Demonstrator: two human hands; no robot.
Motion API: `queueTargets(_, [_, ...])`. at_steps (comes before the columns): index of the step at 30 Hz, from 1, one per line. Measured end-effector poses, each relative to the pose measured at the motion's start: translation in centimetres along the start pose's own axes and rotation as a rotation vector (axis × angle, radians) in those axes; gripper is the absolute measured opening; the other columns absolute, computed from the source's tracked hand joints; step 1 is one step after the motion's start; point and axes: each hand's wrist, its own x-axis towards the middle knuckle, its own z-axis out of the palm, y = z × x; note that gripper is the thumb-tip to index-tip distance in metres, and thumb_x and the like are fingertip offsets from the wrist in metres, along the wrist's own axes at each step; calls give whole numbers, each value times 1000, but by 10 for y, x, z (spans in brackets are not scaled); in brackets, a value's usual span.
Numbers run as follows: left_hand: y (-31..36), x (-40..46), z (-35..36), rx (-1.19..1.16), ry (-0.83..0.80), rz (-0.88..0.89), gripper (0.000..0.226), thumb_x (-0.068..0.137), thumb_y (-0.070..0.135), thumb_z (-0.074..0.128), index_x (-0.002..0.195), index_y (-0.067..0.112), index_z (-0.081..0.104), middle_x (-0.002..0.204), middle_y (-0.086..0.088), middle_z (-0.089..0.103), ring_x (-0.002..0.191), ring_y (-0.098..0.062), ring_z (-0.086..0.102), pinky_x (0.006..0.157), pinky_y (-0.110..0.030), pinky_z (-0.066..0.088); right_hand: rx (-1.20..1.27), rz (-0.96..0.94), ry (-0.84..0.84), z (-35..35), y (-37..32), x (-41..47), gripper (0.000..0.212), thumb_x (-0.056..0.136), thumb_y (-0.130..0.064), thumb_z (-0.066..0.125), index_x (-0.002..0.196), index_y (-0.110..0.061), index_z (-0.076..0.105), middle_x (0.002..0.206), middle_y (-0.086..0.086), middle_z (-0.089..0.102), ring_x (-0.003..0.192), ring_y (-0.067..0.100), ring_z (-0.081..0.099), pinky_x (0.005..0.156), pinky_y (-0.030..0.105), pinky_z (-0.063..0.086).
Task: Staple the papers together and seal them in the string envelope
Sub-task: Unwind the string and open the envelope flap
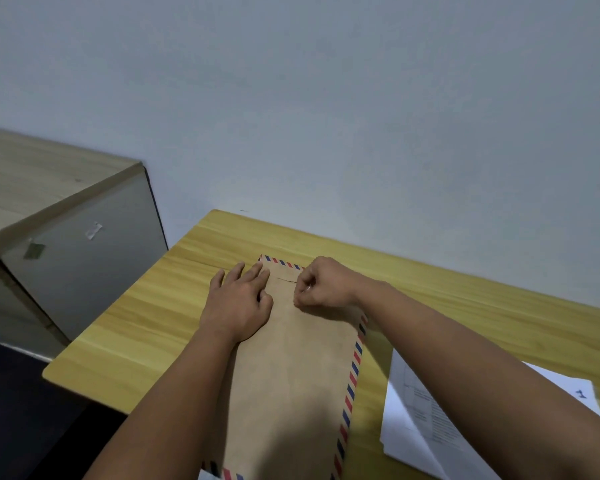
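Sealing underway: left hand (238, 304) flat on envelope (291, 375), right hand (321, 285) pinching at the flap's string; loose papers (416, 420) lie beside on table (146, 317).

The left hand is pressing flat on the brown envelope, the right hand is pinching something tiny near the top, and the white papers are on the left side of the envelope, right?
Almost. The head view shows the white papers lying to the right of the brown envelope, not the left. The rest holds: the left hand presses flat on it, and the right hand pinches something tiny near the top.
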Motion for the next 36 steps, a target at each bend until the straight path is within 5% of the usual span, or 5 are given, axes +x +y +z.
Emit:
queueTargets(10, [-3, -2, -1, -137, 102, 78, 32, 92, 30, 45, 123, 34, 48, 165, 2, 28, 149, -14, 29, 120, -45, 24, -4, 246, 287, -41, 51, -9, 11, 80, -18, 70, 77, -7, 68, 84, 2, 74, 86, 21, 71, 75, 37, 58])
queueTargets(18, [-4, 2, -2, 9, -19, 146, 62, 97, 36, 29, 157, 45, 16, 170, -1, -14, 155, -17, 10, 124, -46, 12, -351, 49, 357, -35, 47, -2, 63, 100, -57, 53, 155, -25, 47, 171, 4, 18, 157, 27, 17, 122, 52, 30])
queueTargets(22, [-4, 3, -3, 29, -52, 148, 67, 93, 43, 14, 158, 45, 0, 169, 2, -17, 156, -16, 7, 125, -48, 9, -411, -4, 190, -22, 39, -10, 81, 82, -81, 54, 146, -30, 57, 151, -3, 47, 137, 19, 46, 109, 45, 45])
queueTargets(30, [0, 23, -17, 215, -119, 339, 60, 104, 44, 24, 160, 41, 3, 169, 0, -18, 157, -27, -7, 125, -49, 4, 24, 195, 396, -20, 38, -31, 39, 92, -25, 58, 56, -14, 52, 53, -4, 50, 51, 19, 48, 51, 31, 36])
queueTargets(36, [66, 6, -31, 192, -2, 186, 48, 94, 43, 38, 140, 30, 47, 154, -3, 44, 136, -31, 42, 108, -50, 36, 389, 472, 536, -22, 46, -70, 33, 88, -15, 68, 57, -12, 58, 58, 1, 52, 57, 19, 51, 55, 30, 34])
